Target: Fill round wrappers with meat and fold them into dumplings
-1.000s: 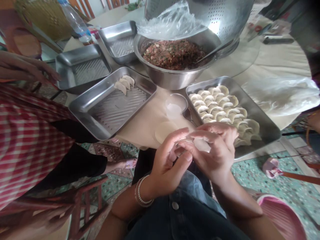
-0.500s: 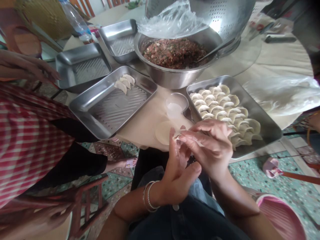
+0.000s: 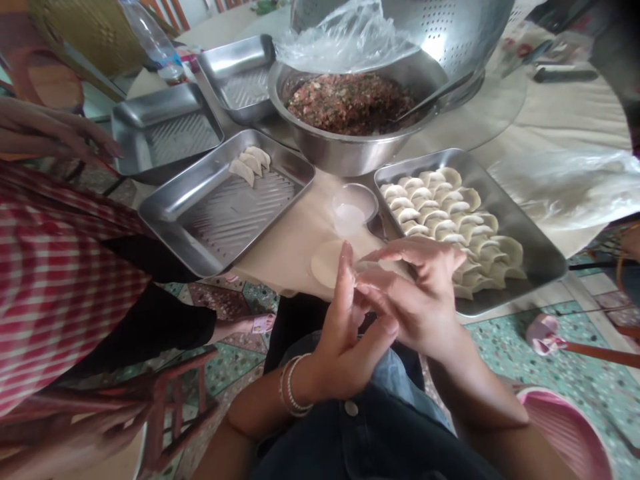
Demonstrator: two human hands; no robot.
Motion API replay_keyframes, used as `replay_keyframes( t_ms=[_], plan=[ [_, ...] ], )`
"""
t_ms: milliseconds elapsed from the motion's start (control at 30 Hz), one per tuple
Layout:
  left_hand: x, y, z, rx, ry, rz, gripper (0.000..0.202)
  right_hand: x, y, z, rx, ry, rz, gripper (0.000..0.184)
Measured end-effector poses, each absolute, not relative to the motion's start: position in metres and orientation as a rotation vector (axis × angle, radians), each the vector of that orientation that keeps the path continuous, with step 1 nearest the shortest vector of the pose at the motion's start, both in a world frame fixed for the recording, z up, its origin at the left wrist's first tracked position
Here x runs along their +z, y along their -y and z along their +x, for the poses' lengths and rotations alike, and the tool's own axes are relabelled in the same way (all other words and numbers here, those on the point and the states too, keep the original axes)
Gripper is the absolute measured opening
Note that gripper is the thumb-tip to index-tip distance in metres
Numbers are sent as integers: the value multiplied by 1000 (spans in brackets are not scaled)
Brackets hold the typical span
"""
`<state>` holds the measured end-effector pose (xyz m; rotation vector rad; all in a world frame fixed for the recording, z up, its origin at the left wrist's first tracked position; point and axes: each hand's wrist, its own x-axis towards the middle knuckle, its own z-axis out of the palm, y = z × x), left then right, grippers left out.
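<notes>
My left hand [image 3: 350,353] is cupped over my lap at the table's edge, thumb raised. Between its fingers and my right hand [image 3: 417,297] is a dumpling [image 3: 357,280], almost wholly hidden, with only a pale bit showing. My right fingers bend in from the right and press at it. Just beyond my left fingertips a round dough wrapper [image 3: 325,263] lies flat on the table. Rows of folded dumplings [image 3: 445,207] fill much of the metal tray [image 3: 537,260] to the right of my hands.
A small clear bowl [image 3: 369,200] with white contents stands ahead. Behind it is a steel basin [image 3: 345,153] of minced filling [image 3: 350,103] with a plastic bag [image 3: 345,43] over its rim. Left, a tray [image 3: 200,243] holds several dumplings. Another person's hand [image 3: 60,133] hovers near another tray [image 3: 167,143].
My right fingers have shifted and straightened somewhat over the dumpling, which shows less than before. My left thumb and fingers have moved slightly. The trays and basin stay in place.
</notes>
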<state>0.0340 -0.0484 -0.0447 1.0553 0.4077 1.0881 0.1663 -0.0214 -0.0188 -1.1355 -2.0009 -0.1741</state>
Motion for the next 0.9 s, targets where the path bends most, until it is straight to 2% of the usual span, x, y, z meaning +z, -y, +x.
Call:
replay_keyframes(
  t_ms=[133,267,367,433,500,667,800,900],
  plan=[
    [-43,46,33,1149,-445,1019,68,-17,19,171,-148,2026,-1105,12],
    [-44,43,31,1221,-465,1073,54,-17,19,176,-52,1967,-1108,29],
    [-44,42,28,1189,-467,1082,62,-16,18,178,-27,1987,-1095,37],
    [-43,40,26,1137,-501,1061,73,-15,16,179,-5,2015,-1071,32],
    [-43,37,23,1114,-574,1087,75,-14,14,179,19,2030,-1034,25],
    [-48,28,13,1076,-795,1268,54,-15,9,180,63,2011,-933,22],
    [-47,23,9,1023,-831,1292,51,-12,9,177,155,2064,-929,21],
    [-43,21,10,1068,-859,1449,48,-9,12,170,95,2082,-947,12]
  ],
)
